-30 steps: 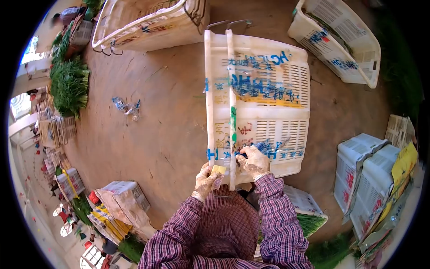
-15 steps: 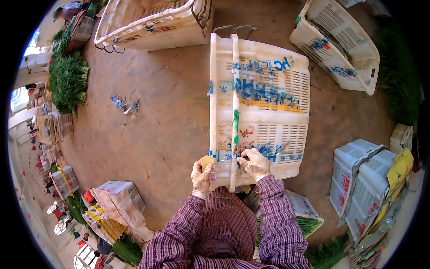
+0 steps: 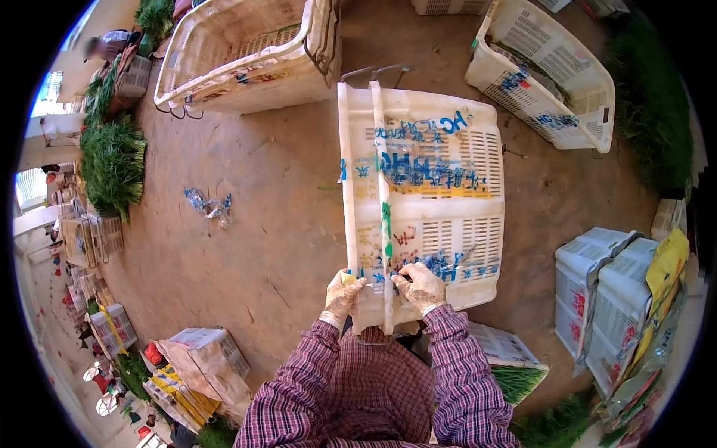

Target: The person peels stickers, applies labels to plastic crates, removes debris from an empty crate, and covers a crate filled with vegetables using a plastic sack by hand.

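Observation:
A white plastic crate (image 3: 448, 172) lies on its side in front of me, its slatted wall up and covered with blue lettering and scraps of clear and coloured tape. At its near left corner is my left hand (image 3: 340, 297), in a whitish soiled glove, with fingers closed around a small yellow slip (image 3: 347, 278). My right hand (image 3: 422, 287), gloved likewise, rests on the near end of the wall just right of the rim. Its thumb and fingertips are pinched together beside the blue tape; what they grip is too small to make out.
Open crates stand at the back left (image 3: 246, 93) and back right (image 3: 553, 112). Stacked crates (image 3: 597, 291) are at the right. Bundles of green stalks (image 3: 112, 168) lie at the left, crumpled plastic (image 3: 209, 205) on the dirt floor. A person (image 3: 112, 45) is far left.
The view has shifted, so the crate appears slightly lower and further left. My left hand has turned inward towards the rim, and the yellow slip is now mostly covered by its fingers.

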### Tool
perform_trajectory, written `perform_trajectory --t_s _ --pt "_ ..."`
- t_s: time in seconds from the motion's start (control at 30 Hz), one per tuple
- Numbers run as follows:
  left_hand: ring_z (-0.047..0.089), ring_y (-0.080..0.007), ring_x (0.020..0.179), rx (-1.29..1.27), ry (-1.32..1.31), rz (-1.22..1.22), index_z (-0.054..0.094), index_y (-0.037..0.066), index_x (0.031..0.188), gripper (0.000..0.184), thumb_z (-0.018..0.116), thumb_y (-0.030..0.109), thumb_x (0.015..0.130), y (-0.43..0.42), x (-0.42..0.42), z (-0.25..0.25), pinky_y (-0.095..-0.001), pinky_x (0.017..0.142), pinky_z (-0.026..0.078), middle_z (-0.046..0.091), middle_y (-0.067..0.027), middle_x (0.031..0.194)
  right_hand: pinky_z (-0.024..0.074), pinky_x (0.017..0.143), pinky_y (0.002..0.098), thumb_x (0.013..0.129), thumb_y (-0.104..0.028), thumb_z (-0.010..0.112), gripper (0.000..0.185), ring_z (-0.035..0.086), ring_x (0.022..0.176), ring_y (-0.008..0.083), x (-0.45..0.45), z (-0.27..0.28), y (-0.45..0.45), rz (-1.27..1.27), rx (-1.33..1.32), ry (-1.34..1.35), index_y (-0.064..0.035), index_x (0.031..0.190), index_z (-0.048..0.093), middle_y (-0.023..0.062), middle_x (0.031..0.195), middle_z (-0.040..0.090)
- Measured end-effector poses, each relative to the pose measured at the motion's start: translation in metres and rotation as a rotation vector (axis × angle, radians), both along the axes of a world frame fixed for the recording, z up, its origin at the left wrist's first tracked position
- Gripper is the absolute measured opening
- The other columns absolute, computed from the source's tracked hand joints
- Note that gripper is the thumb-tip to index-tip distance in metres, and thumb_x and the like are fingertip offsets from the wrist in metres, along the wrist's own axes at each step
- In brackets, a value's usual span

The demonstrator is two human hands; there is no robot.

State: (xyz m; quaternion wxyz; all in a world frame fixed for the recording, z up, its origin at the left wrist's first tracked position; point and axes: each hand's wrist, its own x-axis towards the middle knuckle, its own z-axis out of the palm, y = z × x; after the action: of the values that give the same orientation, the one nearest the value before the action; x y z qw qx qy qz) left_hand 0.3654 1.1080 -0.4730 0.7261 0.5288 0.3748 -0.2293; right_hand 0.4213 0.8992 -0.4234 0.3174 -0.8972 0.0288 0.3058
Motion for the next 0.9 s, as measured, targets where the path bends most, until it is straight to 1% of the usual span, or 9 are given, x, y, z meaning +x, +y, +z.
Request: perform_trajectory --t_s 0.07,0.23,0.4,0.47,0.57,0.73,0.8,0.87,0.9 --pt "0.060 -0.0090 0.081 -0.006 0.016 -0.057 0.054 0.001 0.119 0.039 0.072 0.012 0.086 0.001 0.009 0.004 -0.0238 0.071 0.051 0.063 -0.0023 0.096 0.0503 0.080 0.0396 0.088 -0.038 0.066 0.027 0.062 0.093 0.0287 -0.003 -0.001 0.001 -0.022 0.001 0.001 -0.0128 0.096 0.067 0.0081 0.097 0.063" --pt "0.062 -0.0122 0.085 -0.020 -0.042 -0.037 0.056 0.001 0.118 0.037 0.072 0.017 0.089 0.008 0.024 0.000 -0.0270 0.075 0.053 0.065 -0.0046 0.099 0.0498 0.082 0.0388 0.089 -0.041 0.064 0.027 0.063 0.095 0.0272 -0.005 -0.003 -0.002 -0.018 -0.011 0.039 -0.0156 0.097 0.067 0.0058 0.101 0.063" --pt "0.064 -0.0149 0.090 -0.151 -0.017 -0.042 0.056 0.000 0.118 0.036 0.070 0.015 0.090 0.008 0.034 -0.007 -0.0308 0.081 0.054 0.066 -0.0055 0.101 0.0494 0.082 0.0396 0.090 -0.041 0.062 0.028 0.062 0.096 0.0284 -0.004 0.000 -0.003 -0.030 0.004 0.038 -0.0156 0.102 0.067 0.0068 0.103 0.063" --pt "0.065 -0.0167 0.091 -0.193 0.000 -0.061 0.057 0.000 0.117 0.033 0.069 0.012 0.090 0.007 0.042 -0.007 -0.0319 0.083 0.054 0.067 -0.0070 0.103 0.0499 0.084 0.0368 0.088 -0.040 0.066 0.029 0.062 0.097 0.0273 -0.002 0.005 -0.002 -0.056 0.009 0.115 -0.0133 0.100 0.067 0.0067 0.102 0.063" --pt "0.066 -0.0177 0.091 -0.147 0.021 -0.136 0.057 0.000 0.117 0.031 0.067 0.009 0.089 0.006 0.057 -0.007 -0.0320 0.084 0.055 0.067 -0.0085 0.106 0.0498 0.084 0.0371 0.088 -0.041 0.065 0.030 0.062 0.097 0.0279 -0.005 0.000 -0.005 -0.075 0.029 0.108 -0.0132 0.100 0.068 0.0068 0.102 0.063" --pt "0.066 -0.0177 0.090 -0.103 -0.085 -0.136 0.057 -0.001 0.118 0.033 0.067 0.007 0.088 -0.001 0.054 -0.007 -0.0322 0.083 0.055 0.067 -0.0086 0.104 0.0496 0.081 0.0394 0.088 -0.041 0.064 0.030 0.062 0.094 0.0298 -0.007 0.008 -0.006 -0.116 0.021 0.030 -0.0133 0.100 0.068 0.0093 0.101 0.063" --pt "0.066 -0.0176 0.091 -0.113 -0.095 -0.120 0.057 -0.001 0.118 0.033 0.067 0.007 0.087 -0.006 0.053 0.002 -0.0324 0.082 0.055 0.067 -0.0086 0.104 0.0498 0.081 0.0393 0.087 -0.039 0.066 0.030 0.062 0.092 0.0293 -0.012 0.015 -0.010 -0.124 0.010 -0.009 -0.0118 0.098 0.068 0.0094 0.098 0.063" --pt "0.066 -0.0171 0.093 -0.101 -0.143 -0.256 0.057 -0.001 0.119 0.037 0.069 0.015 0.088 -0.019 0.057 0.033 -0.0324 0.082 0.054 0.068 -0.0086 0.105 0.0502 0.080 0.0389 0.084 -0.031 0.072 0.027 0.062 0.089 0.0283 -0.016 0.026 -0.028 -0.213 0.088 -0.110 -0.0071 0.096 0.067 0.0100 0.094 0.063" --pt "0.066 -0.0170 0.094 0.060 -0.157 -0.462 0.056 0.000 0.120 0.041 0.070 0.021 0.089 -0.042 0.064 0.061 -0.0326 0.082 0.054 0.068 -0.0092 0.105 0.0495 0.084 0.0385 0.084 -0.029 0.072 0.029 0.061 0.096 0.0287 -0.024 0.030 -0.058 -0.288 0.145 -0.099 -0.0063 0.101 0.066 0.0118 0.102 0.062"
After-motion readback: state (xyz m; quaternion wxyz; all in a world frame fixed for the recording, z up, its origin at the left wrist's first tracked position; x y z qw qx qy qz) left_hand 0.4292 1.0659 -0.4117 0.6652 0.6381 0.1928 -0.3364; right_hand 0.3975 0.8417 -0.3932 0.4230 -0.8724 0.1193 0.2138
